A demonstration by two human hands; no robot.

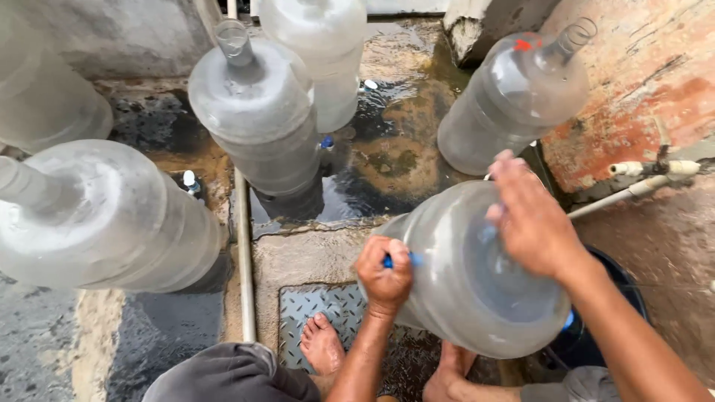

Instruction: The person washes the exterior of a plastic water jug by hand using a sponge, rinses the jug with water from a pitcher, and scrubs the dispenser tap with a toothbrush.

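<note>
The left hand point(384, 272) was clenched on the blue-capped neck of a tilted jug point(469, 275), which lay low in front over the metal plate point(320, 309). The right hand point(532, 219) pressed flat on its side. Steadying the body while working the cap would serve best. Other jugs point(257, 112) crowded ahead; the wall point(640, 82) hemmed the right, bare feet point(322, 346) beneath

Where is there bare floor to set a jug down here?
Bare wet floor lies between the upright middle jug and the tilted jug by the red wall. The metal plate is crowded: bare feet, and the jug held by the left hand and right hand.
</note>
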